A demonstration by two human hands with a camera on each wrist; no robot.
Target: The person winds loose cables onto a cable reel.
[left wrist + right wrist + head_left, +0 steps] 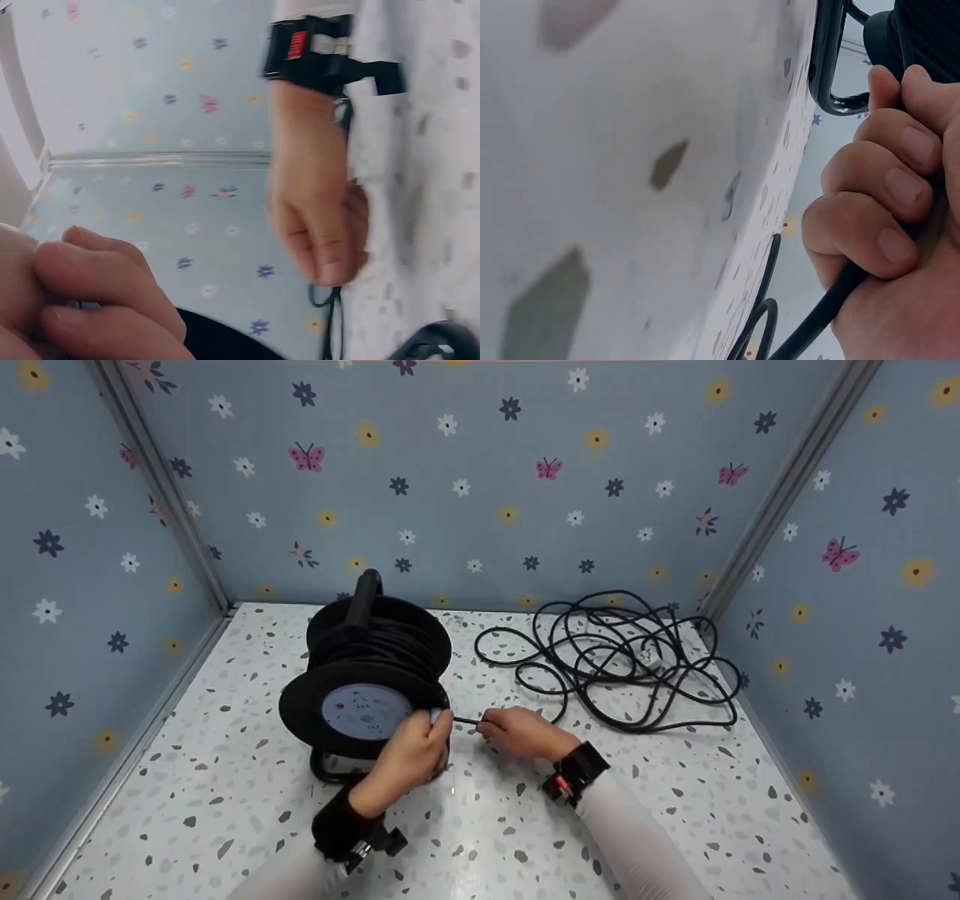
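A black cable reel [304,712] with a pale round socket panel [367,712] stands upright, left of centre in the head view, its drum wound with black cable. At the right edge of that panel, my left hand [409,754] curls its fingers on a part of the reel that they mostly hide. My right hand [529,733] holds the black cable [466,721] just right of the reel. The right wrist view shows the cable [817,319] running through its curled fingers. A short taut length spans the two hands.
Loose loops of black cable [592,679] lie tangled at the back right, with a pale plug [649,657] among them. The speckled white tabletop [480,825] is bordered by flower-patterned walls [480,457] at the back and both sides.
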